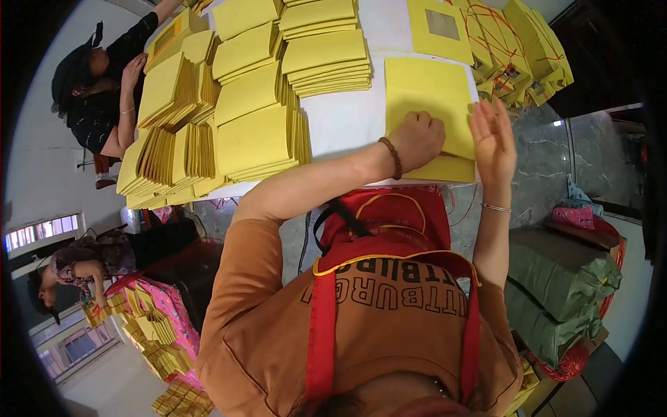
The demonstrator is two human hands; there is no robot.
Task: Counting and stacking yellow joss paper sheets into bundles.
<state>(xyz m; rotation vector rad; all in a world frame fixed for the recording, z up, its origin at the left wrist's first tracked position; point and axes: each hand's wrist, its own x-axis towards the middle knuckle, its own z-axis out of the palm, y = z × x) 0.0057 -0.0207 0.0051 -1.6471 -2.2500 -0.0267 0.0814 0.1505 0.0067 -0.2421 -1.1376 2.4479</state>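
A flat yellow paper bag (427, 83) lies at the right end of the white table, its near edge folded over into a strip along the table edge. My left hand (418, 139), with a brown bead bracelet at the wrist, rests on the bag near that fold. Its fingers are curled in, and what they may hold is hidden beneath them. At the bag's right edge my right hand (495, 142) is raised, palm turned inward and fingers stretched out. A thin bangle circles that wrist.
Stacks of folded yellow paper bags (253, 142) cover the table's left side. Beyond my bag lies one with a window (441, 28), beside bags with red cords (497, 48). A co-worker (104, 87) is at the left. Green wrapped bundles (559, 285) stand at the right.
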